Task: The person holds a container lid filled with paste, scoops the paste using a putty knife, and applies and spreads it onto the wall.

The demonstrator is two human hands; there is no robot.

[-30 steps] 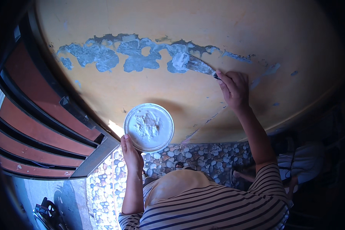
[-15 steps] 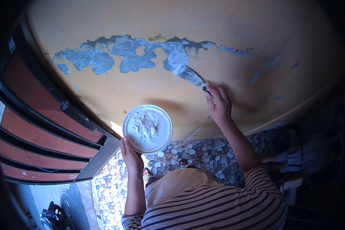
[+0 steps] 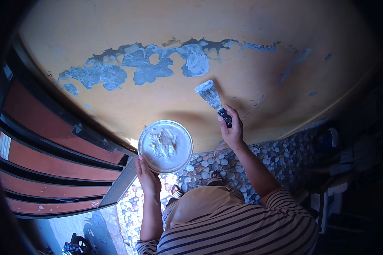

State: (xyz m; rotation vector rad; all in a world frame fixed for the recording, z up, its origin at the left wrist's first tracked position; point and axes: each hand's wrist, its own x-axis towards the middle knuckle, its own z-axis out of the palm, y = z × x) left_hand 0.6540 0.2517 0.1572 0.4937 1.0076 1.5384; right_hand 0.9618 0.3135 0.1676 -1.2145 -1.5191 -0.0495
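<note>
My left hand (image 3: 149,178) grips the lower left rim of a round pale container (image 3: 165,146) filled with white, lumpy paste. In my right hand (image 3: 233,134) is a putty knife (image 3: 208,94) by its black, riveted handle, its smeared blade angled up and left, just in front of the yellow wall (image 3: 268,76) and below the band of flaking, grey-blue patches (image 3: 147,68). Fresh white filler (image 3: 197,63) lies on the right part of that band, above the blade.
At the left is a black metal gate with reddish slats (image 3: 51,170). Pebbled flooring (image 3: 264,161) surrounds my sandalled feet. Part of a parked motorbike (image 3: 76,244) shows at the bottom left. A dim, partly hidden person in pale clothing (image 3: 357,153) is at the far right.
The putty knife has come down off the patch and turned more upright as my right hand lowered, exposing the fresh filler. My left hand and container stayed nearly in place.
</note>
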